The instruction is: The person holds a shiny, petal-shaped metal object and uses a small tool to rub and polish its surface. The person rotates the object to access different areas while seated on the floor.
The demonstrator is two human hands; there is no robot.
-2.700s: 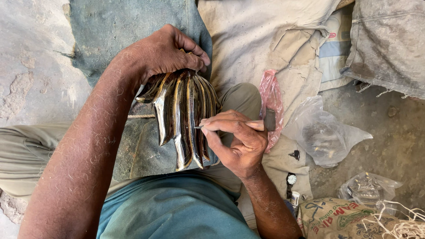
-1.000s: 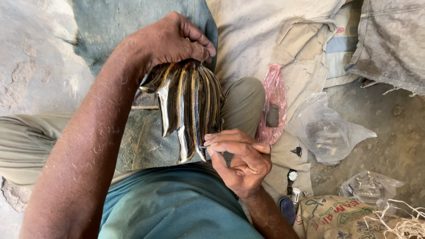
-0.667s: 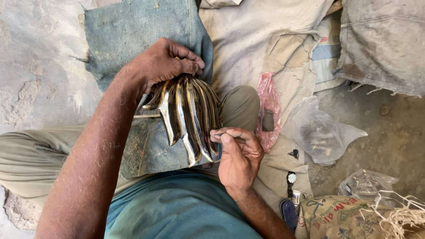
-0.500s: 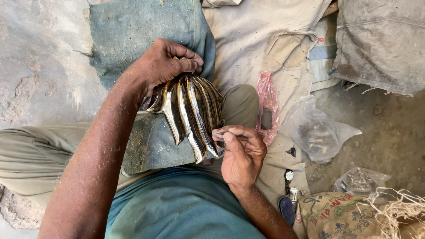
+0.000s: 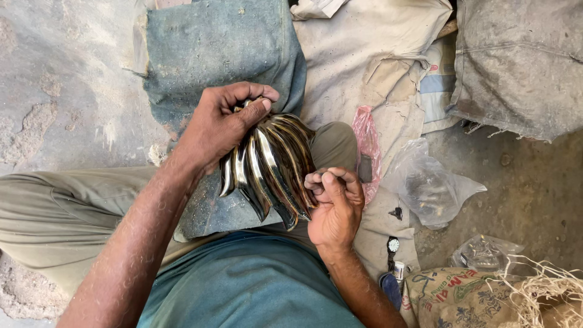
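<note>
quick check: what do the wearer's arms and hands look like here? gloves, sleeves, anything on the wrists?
Left hand and right hand are both bare: no gloves, rings or wristbands visible. Forearms are uncovered, dusty and hairy, with no sleeve in view.

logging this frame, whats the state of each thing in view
left hand: gripping the top of the metal piece
right hand: fingers pinched together at the lower edge of the metal piece
metal piece: ribbed, shiny, held over the lap
blue cloth: spread flat, dusty
pink bag: crumpled
clear bag: crumpled, something dark inside
watch: lying face up on the cloth
</note>
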